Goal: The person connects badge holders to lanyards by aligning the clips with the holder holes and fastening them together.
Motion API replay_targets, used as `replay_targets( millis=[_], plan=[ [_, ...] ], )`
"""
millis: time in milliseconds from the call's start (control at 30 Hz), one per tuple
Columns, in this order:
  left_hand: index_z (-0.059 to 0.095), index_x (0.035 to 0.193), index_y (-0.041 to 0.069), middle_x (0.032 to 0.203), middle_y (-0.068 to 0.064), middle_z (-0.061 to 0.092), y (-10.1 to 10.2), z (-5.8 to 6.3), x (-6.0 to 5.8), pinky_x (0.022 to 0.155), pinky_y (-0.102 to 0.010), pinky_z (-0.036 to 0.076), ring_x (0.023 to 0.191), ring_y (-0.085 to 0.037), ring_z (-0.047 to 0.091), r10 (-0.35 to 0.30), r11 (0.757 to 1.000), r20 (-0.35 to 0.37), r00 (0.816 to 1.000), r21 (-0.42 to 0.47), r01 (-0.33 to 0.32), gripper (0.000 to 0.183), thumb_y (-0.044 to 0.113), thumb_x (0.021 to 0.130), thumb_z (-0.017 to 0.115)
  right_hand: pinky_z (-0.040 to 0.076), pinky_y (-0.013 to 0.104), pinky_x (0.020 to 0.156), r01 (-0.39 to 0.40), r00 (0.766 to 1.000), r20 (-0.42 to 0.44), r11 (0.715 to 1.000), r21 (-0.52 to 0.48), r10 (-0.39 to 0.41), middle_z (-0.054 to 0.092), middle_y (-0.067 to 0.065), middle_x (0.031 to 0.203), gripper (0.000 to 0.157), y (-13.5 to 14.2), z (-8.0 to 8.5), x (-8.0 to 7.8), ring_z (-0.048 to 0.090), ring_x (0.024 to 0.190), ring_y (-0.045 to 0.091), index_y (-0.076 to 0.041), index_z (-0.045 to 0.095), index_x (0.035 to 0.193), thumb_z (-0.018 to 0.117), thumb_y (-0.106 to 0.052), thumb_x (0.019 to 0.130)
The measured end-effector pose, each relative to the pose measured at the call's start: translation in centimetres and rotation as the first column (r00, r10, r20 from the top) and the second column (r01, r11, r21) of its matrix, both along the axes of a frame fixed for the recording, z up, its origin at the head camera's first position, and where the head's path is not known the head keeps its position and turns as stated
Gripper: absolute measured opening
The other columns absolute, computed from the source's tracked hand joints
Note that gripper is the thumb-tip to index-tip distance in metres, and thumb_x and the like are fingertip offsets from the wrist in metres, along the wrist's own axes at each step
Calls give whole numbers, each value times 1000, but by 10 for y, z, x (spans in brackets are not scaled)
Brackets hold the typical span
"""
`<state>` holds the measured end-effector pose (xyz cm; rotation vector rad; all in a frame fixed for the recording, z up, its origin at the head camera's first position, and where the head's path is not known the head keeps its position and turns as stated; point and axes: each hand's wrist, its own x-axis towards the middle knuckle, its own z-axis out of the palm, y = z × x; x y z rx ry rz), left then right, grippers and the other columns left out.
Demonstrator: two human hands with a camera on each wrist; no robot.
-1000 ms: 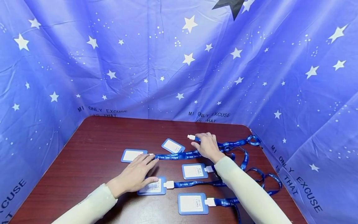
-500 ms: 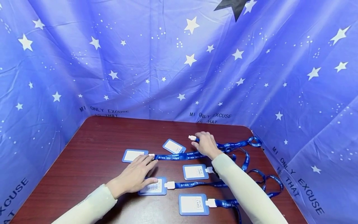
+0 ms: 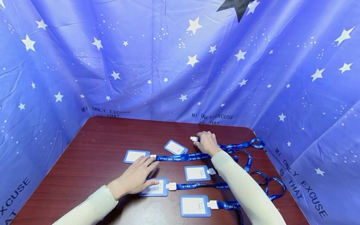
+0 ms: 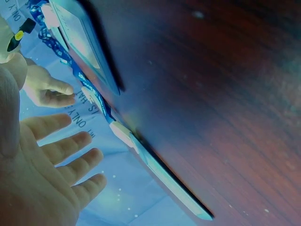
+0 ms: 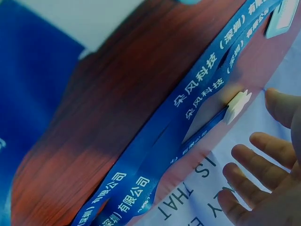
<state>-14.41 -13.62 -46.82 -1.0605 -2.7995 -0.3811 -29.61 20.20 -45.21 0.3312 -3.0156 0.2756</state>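
My left hand (image 3: pixel 135 175), fingers spread, hovers over two blue-rimmed ID badge holders: the far-left badge holder (image 3: pixel 132 156) by its fingertips and a nearer badge holder (image 3: pixel 154 189) partly hidden under its thumb. In the left wrist view, the palm and fingers (image 4: pixel 82 162) hold nothing. My right hand (image 3: pixel 208 143) is above the blue lanyards, beside a white lanyard clip (image 3: pixel 194 138) that carries no holder. Its relaxed fingers (image 5: pixel 258 169) stand apart from that clip (image 5: pixel 237 106) in the right wrist view. A loose badge holder (image 3: pixel 175 147) lies tilted behind a long lanyard (image 3: pixel 180 157).
Two more badge holders lie on lanyards, a middle badge holder (image 3: pixel 197 173) and a front badge holder (image 3: pixel 195 206). Looped lanyard ends (image 3: pixel 277 187) tangle at the right table edge. A star-printed curtain (image 3: pixel 157 78) surrounds the dark red-brown table (image 3: pixel 95 140).
Both hands keep their poses over the table. The whole scene shifts slightly rightward in the head view; no badge holder or lanyard has visibly moved.
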Motion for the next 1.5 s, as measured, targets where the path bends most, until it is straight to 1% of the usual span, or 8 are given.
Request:
replay_targets(
  millis=[200,367,700,833,1000,1200,1333,1500],
  plan=[
    [53,147,1,153,-22,47,-1,-1,0,120,-59,28,144,-40,41,9,1000,4,1000,-4,-8,72,54,98,62,38,45,94,22,999,24,999,23,-23,66,13,134,49,-3,-4,-10,53,116,34,-6,65,136,74,-33,96],
    [53,147,2,150,-22,50,-2,-2,0,119,-59,29,142,-40,43,7,1000,-3,1000,1,-7,72,53,98,63,36,45,93,30,999,37,998,48,-31,68,12,131,47,-3,-8,-13,53,115,34,-7,67,136,73,-33,96],
    [54,147,3,148,-20,52,-4,-5,0,118,-59,31,140,-41,46,13,1000,-15,1000,6,-13,71,53,98,63,36,49,94,4,1000,2,996,85,-4,69,12,127,42,-7,-18,-15,53,110,33,-7,69,132,74,-28,96],
    [54,147,3,149,-20,52,-3,-5,0,118,-59,31,140,-40,45,10,1000,-22,1000,4,-10,71,53,97,63,36,49,91,-10,1000,-6,994,111,11,71,12,116,31,-8,-20,-15,53,101,32,-7,72,123,72,-25,97],
    [54,147,3,150,-20,51,-3,-6,-2,119,-58,30,142,-38,44,11,1000,-23,1000,-2,-11,72,54,97,63,36,47,87,-8,999,-30,993,117,12,70,9,99,11,-9,-23,-16,53,94,30,-10,74,101,73,-18,95],
    [54,147,3,153,-20,48,-2,-7,-3,120,-58,29,143,-38,42,13,1000,-18,1000,-2,-13,71,55,98,62,35,47,88,1,1000,-29,995,99,2,72,9,100,12,-11,-24,-15,56,95,28,-9,76,104,73,-13,93],
    [55,146,3,153,-21,47,-1,-5,-3,120,-57,29,143,-40,42,12,1000,-15,1000,-1,-12,71,55,98,62,35,46,87,-6,1000,-24,995,102,8,70,7,93,4,-10,-23,-14,55,91,27,-10,75,95,72,-13,94],
    [55,146,3,153,-22,48,0,-4,-4,119,-58,29,142,-42,43,14,1000,-9,1000,2,-14,71,54,98,62,35,46,85,-26,999,-28,996,84,28,72,7,94,4,-8,-21,-12,56,89,27,-12,75,95,72,-13,94]
  ],
)
